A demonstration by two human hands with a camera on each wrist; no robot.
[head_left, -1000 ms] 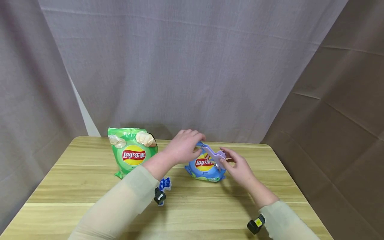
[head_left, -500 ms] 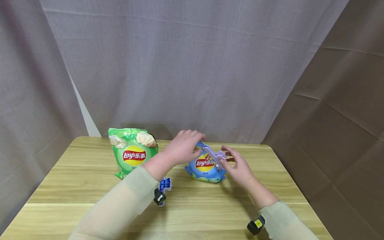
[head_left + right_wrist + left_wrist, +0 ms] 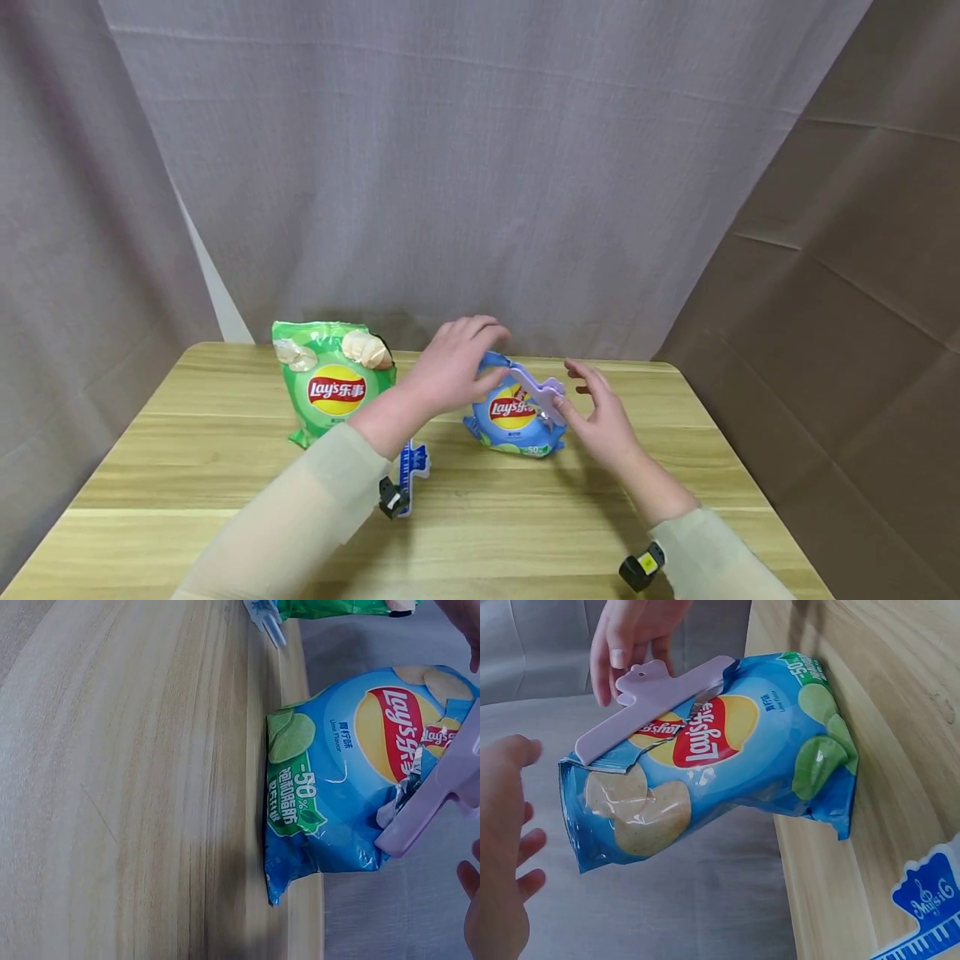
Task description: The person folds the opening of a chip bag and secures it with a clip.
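A blue Lay's chip bag (image 3: 504, 433) stands on the wooden table, its torn top corner folded down. Across the fold, a lilac bag clip (image 3: 656, 701) is clamped at a slant. At the bag's upper left, my left hand (image 3: 452, 367) has its fingers spread. The left wrist view shows a gap between that hand and the bag (image 3: 757, 772). My right hand (image 3: 606, 425) is beside the clip on the right, with parted fingers. In the right wrist view its fingers (image 3: 469, 879) are apart from the clip (image 3: 435, 796).
Left of the blue bag, a green Lay's bag (image 3: 330, 358) stands upright. A blue and white piano-patterned clip (image 3: 412, 467) lies on the table near my left wrist. Grey curtain (image 3: 465, 167) hangs behind the table (image 3: 487, 525), with a brown cloth (image 3: 847, 275) at the right.
My left hand has let go of the blue bag's top corner and drawn slightly left. My right hand has loosened from the lilac clip, its fingers spreading. The bag stays in place.
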